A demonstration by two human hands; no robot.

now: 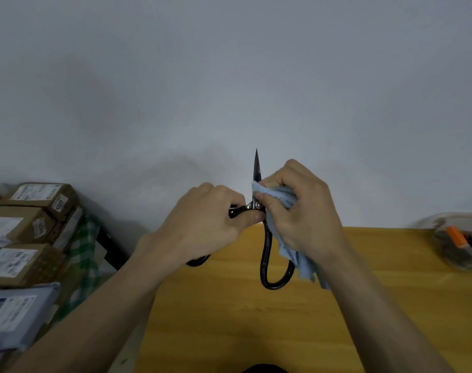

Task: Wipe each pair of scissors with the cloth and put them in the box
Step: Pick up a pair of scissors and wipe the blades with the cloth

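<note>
Seen from a head-worn camera looking forward and down, a person's two bare forearms reach in from the bottom corners and meet just below the centre of the view, above the far edge of a yellow wooden table (229,305). The left hand (202,224) is curled round one black handle of a large pair of scissors (265,254), with its thumb pressed close to the pivot; part of that handle's loop shows below the wrist, toward seven o'clock from the hand. The right hand (302,211) sits close beside the left, at its three o'clock, the two almost touching at the pivot. Its fingers and thumb pinch a light blue cloth (280,195) against the blades just above the pivot, and the rest of the cloth hangs down under the palm toward five o'clock. The dark blades, closed together, point up toward twelve o'clock, their tip clear of the cloth against a plain pale wall (229,76). The other handle loop hangs down toward six o'clock over the table. At three o'clock, near the right edge, a clear plastic container (444,254) rests on the table holding an orange-handled item and dark things too blurred to identify. At nine o'clock, off the table's left side, stacked cardboard parcels (27,227) with white labels lie on a green checked fabric (82,254).
</note>
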